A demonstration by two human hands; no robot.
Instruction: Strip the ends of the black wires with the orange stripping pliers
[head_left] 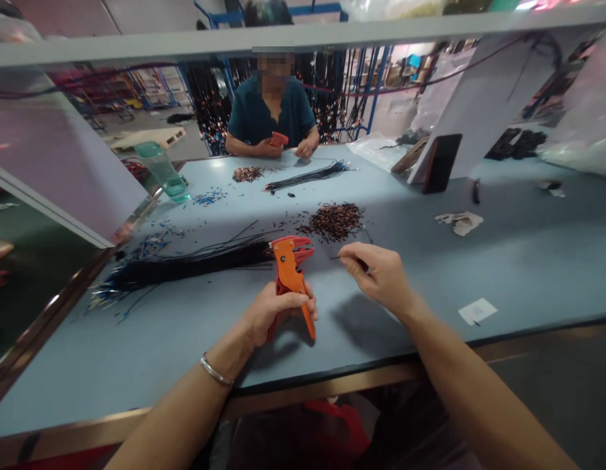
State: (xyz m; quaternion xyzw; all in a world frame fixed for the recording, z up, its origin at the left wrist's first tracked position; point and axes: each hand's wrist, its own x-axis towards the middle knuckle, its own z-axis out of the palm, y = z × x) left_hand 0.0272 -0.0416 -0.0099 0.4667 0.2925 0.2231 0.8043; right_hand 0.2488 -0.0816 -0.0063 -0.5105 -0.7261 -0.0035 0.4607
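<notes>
My left hand is closed round the handles of an orange wire stripper, which stands upright with its jaws pointing right. My right hand pinches a short thin black wire just right of the jaws. A long bundle of black wires lies on the blue table to the left of the tool. A heap of small dark red and black wire scraps sits just behind my hands.
Across the table a person in a dark teal shirt holds a red tool, with another wire bundle and scrap heap nearby. A green cup stands far left. A black phone leans at the right; paper scraps lie nearby.
</notes>
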